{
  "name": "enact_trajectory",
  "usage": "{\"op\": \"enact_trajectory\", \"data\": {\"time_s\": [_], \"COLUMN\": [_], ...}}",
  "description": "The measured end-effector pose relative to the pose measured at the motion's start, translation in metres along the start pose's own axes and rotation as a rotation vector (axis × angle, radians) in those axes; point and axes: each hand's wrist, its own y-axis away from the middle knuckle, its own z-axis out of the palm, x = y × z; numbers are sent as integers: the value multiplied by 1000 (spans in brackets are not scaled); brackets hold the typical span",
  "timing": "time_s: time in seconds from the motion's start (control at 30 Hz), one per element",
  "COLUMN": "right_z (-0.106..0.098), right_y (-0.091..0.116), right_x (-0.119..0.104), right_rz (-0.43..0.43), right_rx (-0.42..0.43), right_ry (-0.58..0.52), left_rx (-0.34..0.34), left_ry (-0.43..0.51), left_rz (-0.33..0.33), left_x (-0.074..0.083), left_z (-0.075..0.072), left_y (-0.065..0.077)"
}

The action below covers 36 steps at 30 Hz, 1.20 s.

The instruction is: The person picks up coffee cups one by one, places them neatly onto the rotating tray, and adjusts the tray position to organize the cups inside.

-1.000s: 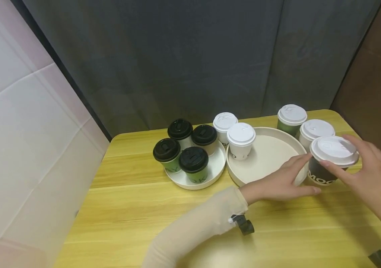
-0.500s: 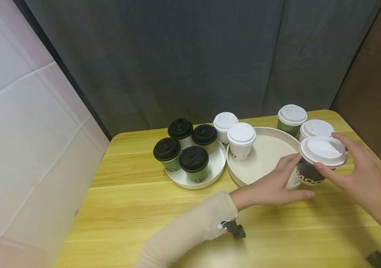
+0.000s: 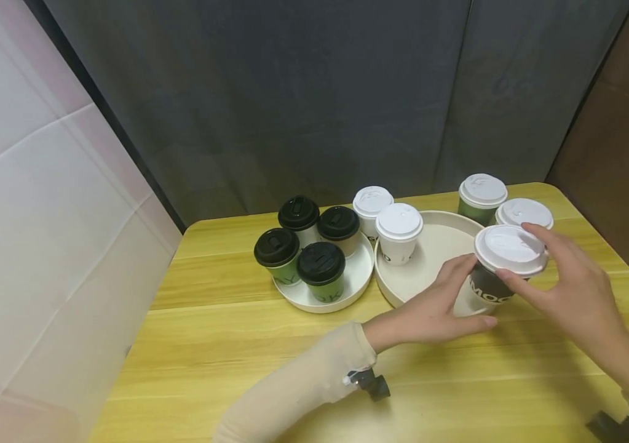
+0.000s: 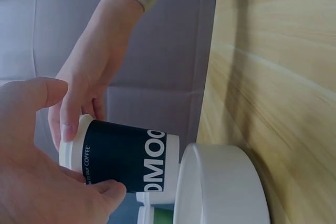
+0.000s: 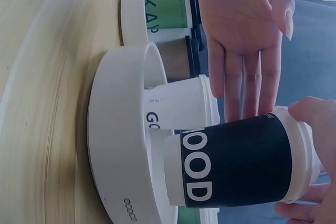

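A paper coffee cup [image 3: 488, 285] with a white lid and a dark sleeve is held up at the near right edge of the large round tray [image 3: 385, 286]. My right hand [image 3: 574, 292] grips it by the lid, thumb in front and fingers behind. On the cup's other side my left hand [image 3: 430, 314] has its fingers straight, their tips at the sleeve, thumb held apart. The right wrist view has the cup's base just over the tray rim [image 5: 118, 129]. Two white-lidded cups stand on the left, one [image 3: 398, 234] inside the tray, the other [image 3: 371, 206] behind it.
Several black-lidded cups [image 3: 321, 264] crowd a smaller white plate [image 3: 355, 283] to the left. Behind my right hand are two more white-lidded cups, one green [image 3: 482, 194] and one pale [image 3: 524, 212]. A dark cloth [image 3: 292, 104] closes off the table's back.
The dark-sleeved cup has moved left with both hands, from beside the tray to over its right edge. The other cups have stayed in place.
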Motion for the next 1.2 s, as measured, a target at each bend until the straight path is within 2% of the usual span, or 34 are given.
{"op": "enact_trajectory", "data": {"time_s": [0.37, 0.5, 0.8, 1.03, 1.2], "right_z": [18, 26, 43, 54, 63], "right_y": [-6, -7, -7, -7, -7], "right_x": [-11, -16, -27, -33, -35], "right_rz": [-32, -39, -18, -4, -24], "right_rx": [-10, -32, -79, -132, -169], "right_ry": [-46, -51, -64, -88, -106], "left_rx": [26, 43, 89, 99, 117], "left_ry": [30, 31, 32, 30, 34], "left_rz": [-43, -58, -37, -67, -78], "left_x": [-7, -13, -24, -29, -35], "left_z": [-10, -12, -18, -23, -24], "left_y": [15, 23, 37, 48, 56]}}
